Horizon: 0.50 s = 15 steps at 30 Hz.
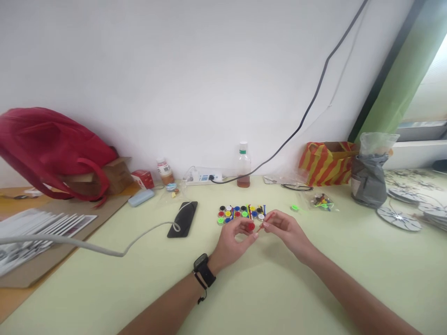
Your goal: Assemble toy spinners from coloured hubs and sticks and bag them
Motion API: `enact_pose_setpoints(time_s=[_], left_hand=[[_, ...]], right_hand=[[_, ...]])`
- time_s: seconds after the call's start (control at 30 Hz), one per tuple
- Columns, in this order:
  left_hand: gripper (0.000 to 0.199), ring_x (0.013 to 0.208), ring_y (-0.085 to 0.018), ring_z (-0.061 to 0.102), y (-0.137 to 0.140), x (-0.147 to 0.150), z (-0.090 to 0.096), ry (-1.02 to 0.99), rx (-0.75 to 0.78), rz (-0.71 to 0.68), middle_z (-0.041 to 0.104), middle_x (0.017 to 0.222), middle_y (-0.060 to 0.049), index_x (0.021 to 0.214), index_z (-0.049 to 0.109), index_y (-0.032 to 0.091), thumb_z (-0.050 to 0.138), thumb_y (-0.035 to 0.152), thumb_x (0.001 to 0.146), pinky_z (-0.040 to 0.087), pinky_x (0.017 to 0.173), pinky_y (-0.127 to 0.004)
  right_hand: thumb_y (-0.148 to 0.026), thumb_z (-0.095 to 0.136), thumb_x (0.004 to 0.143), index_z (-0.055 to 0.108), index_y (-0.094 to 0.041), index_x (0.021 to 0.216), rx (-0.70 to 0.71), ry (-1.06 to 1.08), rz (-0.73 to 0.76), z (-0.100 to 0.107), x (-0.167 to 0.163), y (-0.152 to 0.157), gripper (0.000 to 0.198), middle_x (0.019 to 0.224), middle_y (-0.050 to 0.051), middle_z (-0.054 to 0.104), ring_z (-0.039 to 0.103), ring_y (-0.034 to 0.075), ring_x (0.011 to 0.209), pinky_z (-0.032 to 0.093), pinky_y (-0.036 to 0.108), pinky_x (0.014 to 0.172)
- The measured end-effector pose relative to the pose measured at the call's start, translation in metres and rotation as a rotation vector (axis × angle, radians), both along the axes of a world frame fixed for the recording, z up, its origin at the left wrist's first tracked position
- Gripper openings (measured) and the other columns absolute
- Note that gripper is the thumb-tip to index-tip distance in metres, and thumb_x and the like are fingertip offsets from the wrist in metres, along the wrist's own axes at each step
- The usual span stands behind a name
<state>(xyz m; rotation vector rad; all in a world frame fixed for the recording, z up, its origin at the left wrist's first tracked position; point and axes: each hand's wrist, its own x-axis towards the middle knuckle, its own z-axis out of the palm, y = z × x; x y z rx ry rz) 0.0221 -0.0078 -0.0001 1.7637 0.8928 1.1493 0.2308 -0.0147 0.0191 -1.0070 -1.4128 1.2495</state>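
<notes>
My left hand [231,243], with a black watch [204,269] on its wrist, has its fingers closed around a small round red plastic piece [251,226]. Between the thumb and fingers of my right hand [287,233] is a thin red stick [267,217]. The stick's lower end is close to my left thumb; whether they touch I cannot tell. Just beyond both hands lie several round plastic pieces [238,214] in rows, in black, white, blue, red, yellow and green. Thin coloured sticks [249,211] lie among them. My left hand partly hides the front row.
A black phone [183,219] with a pale cable lies to the left. At the wall stand a bottle [243,167] and a power strip [208,177]. A clear bag of coloured pieces [323,202], a grey bag [369,179] and flat discs [399,218] are on the right.
</notes>
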Motion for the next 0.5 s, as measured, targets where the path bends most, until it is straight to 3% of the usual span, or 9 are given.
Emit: enact_pose_setpoints(time_s=[0.27,0.5], left_hand=[[0.029,0.096,-0.023,0.071,0.003,0.002,-0.005,-0.011,-0.005,0.010,0.074,0.106,-0.010,0.111,0.070,0.018,0.076,0.034,0.088,0.059,0.090,-0.038],[0.024,0.095,-0.022,0.071,0.003,0.001,-0.003,-0.010,-0.001,0.009,0.073,0.104,-0.010,0.107,0.072,0.018,0.072,0.036,0.091,0.059,0.090,-0.037]], right_hand=[[-0.064,0.078,0.076,0.077,-0.021,0.092,-0.112,0.005,0.052,-0.007,-0.005,0.000,0.045,0.097,0.009,0.075,0.064,0.026,0.093,0.050,0.041,0.091],[-0.056,0.078,0.079,0.079,-0.021,0.090,-0.145,-0.024,0.056,-0.012,-0.008,0.000,0.037,0.089,0.006,0.072,0.057,0.020,0.081,0.046,0.032,0.075]])
